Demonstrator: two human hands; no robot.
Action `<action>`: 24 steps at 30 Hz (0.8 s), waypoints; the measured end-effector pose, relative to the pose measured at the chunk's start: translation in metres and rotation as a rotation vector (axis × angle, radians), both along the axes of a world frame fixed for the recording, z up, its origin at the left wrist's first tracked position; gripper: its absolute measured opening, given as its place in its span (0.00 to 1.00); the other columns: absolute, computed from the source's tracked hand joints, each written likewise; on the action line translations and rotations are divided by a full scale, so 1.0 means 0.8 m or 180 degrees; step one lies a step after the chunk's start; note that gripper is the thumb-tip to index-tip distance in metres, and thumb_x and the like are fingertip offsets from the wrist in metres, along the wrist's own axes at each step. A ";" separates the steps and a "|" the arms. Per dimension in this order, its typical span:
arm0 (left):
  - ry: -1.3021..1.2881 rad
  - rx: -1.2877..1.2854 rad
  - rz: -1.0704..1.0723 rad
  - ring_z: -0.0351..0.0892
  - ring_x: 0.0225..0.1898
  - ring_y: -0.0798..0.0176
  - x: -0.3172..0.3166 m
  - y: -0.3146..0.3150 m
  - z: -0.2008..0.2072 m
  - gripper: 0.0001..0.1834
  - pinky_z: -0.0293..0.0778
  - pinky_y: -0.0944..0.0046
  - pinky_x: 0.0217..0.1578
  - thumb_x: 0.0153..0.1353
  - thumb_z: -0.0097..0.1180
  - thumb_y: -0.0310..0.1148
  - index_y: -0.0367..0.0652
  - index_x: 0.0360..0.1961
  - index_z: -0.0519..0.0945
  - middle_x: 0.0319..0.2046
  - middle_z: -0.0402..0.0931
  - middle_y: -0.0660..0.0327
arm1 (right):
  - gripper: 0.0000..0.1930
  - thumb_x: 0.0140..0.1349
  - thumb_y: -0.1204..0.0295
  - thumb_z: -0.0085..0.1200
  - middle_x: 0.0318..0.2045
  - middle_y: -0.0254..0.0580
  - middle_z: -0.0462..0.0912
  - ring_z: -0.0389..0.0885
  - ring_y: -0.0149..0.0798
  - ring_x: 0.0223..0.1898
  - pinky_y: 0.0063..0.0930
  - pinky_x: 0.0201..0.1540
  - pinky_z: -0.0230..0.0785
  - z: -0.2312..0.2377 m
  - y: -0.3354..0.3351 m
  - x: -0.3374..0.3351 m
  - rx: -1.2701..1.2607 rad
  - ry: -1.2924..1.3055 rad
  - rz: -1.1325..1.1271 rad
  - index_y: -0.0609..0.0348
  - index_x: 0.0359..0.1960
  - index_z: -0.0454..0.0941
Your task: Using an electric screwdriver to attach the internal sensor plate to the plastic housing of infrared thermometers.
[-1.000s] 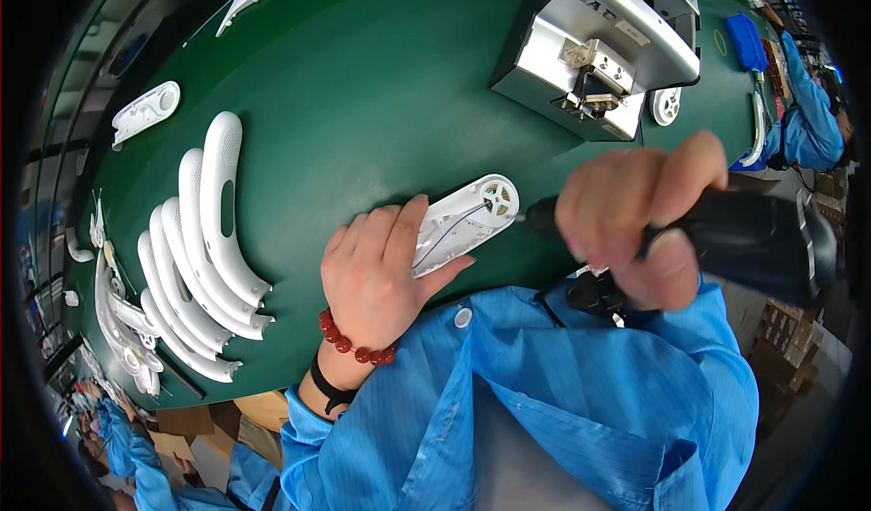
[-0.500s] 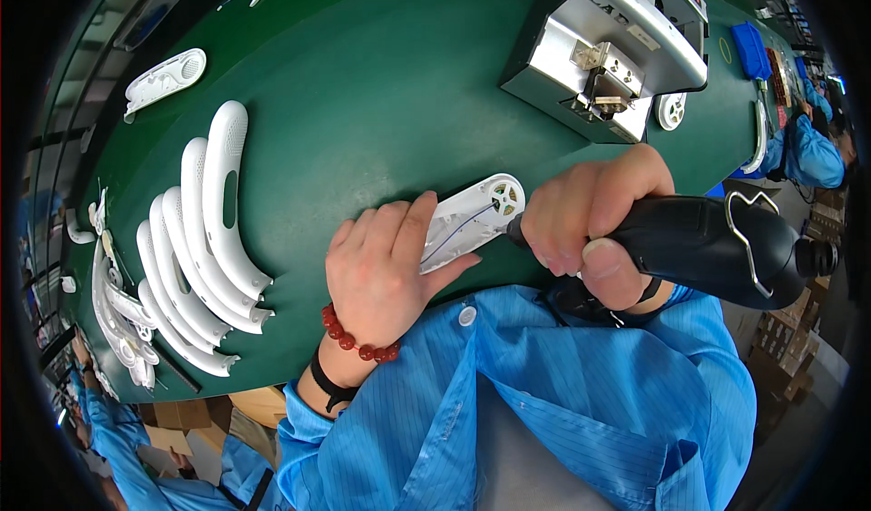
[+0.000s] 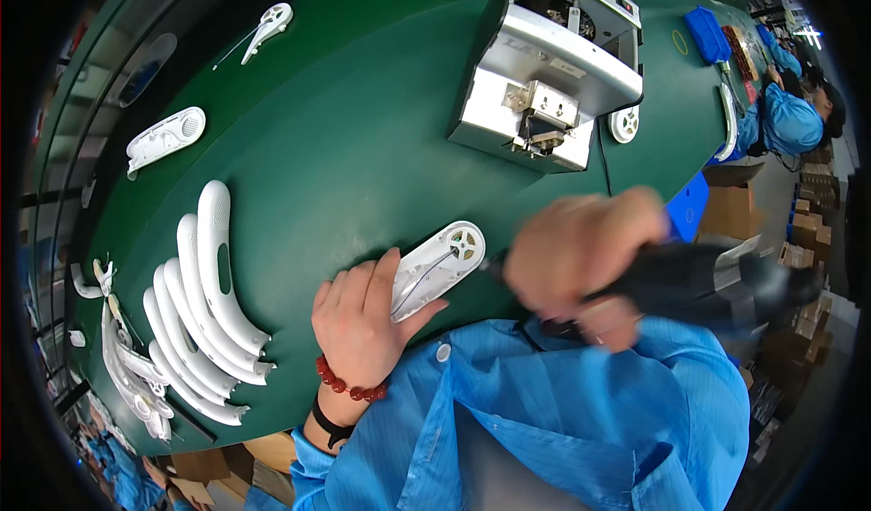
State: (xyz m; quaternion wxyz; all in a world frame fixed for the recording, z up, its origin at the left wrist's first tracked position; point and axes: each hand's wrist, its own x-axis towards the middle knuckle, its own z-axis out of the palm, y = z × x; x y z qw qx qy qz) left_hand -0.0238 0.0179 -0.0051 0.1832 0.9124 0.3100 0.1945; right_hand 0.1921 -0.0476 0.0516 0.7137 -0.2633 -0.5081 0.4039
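My left hand (image 3: 357, 313) lies across the lower end of a white plastic shell (image 3: 426, 286) and grips its edges, thumb on the near side. Inside the shell, a dark wire runs to a round spoked piece (image 3: 466, 244) at the far end. My right hand (image 3: 581, 261), smeared by motion, is closed around a black electric screwdriver (image 3: 699, 286). The tool lies almost level, its tip just right of the shell's rounded end. Whether a screw sits on the tip cannot be made out.
A silver-and-black screw feeder (image 3: 567, 57) stands at the back. Several curved white shells (image 3: 218, 239) lie in a row at left, beside a pile of white parts (image 3: 132, 375). Another white shell (image 3: 168, 139) lies farther back. A blue bin (image 3: 706, 34) and a co-worker (image 3: 787, 121) are at far right.
The whole view has shifted, so the table things sit lower and the feeder farther left. The screwdriver tip has pulled away rightward from the shell. My left hand keeps its grip.
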 end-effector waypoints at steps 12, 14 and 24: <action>0.0016 0.0111 0.0088 0.75 0.28 0.60 -0.008 -0.001 -0.009 0.35 0.67 0.62 0.28 0.36 0.73 0.51 0.41 0.45 0.80 0.30 0.76 0.61 | 0.07 0.64 0.76 0.48 0.19 0.44 0.74 0.71 0.32 0.17 0.28 0.21 0.68 0.016 0.052 0.074 0.0143 -0.0303 -0.1146 0.63 0.40 0.65; 0.0024 0.0086 0.0093 0.75 0.28 0.60 -0.008 -0.001 -0.009 0.35 0.67 0.62 0.28 0.36 0.73 0.51 0.41 0.45 0.80 0.30 0.76 0.61 | 0.07 0.64 0.76 0.48 0.19 0.43 0.74 0.71 0.32 0.17 0.28 0.21 0.68 0.016 0.054 0.074 0.0132 -0.0385 -0.1207 0.64 0.41 0.65; -0.0028 -0.0037 0.0144 0.76 0.28 0.55 -0.008 -0.002 -0.004 0.36 0.71 0.58 0.29 0.35 0.73 0.51 0.41 0.45 0.81 0.30 0.77 0.58 | 0.06 0.63 0.77 0.49 0.16 0.41 0.74 0.72 0.31 0.17 0.26 0.22 0.68 0.023 0.057 0.062 -0.0150 -0.0398 -0.1181 0.65 0.30 0.67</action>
